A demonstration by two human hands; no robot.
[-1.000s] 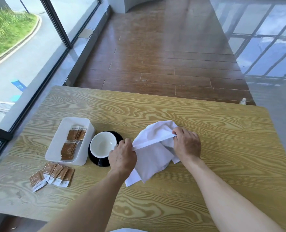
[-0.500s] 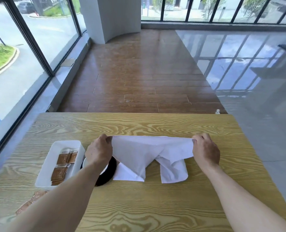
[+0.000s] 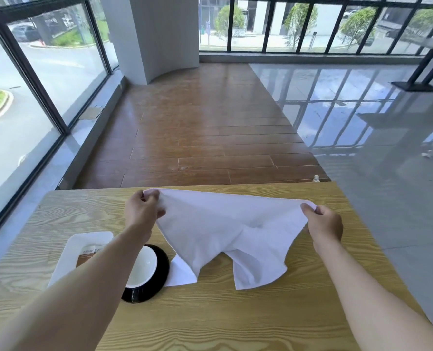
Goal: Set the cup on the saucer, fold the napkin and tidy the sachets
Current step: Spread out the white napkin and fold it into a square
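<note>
Lifted higher and stretched wider than a moment ago, the napkin (image 3: 225,231) hangs over the table (image 3: 235,312), lower corners trailing. It looks light and limp, best held by its corners: left hand (image 3: 142,214) and right hand (image 3: 324,224) each pinch one. Cup (image 3: 142,269) sits on saucer (image 3: 157,282) beside the sachet tray (image 3: 71,254).

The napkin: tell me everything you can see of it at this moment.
The napkin is plain white cloth, thin and soft-looking, unfolded and spread wide above the wooden table. The left hand pinches one top corner and the right hand the other, so the top edge runs between them. The rest hangs creased; its lower corners rest on the table, one beside the black saucer.
</note>
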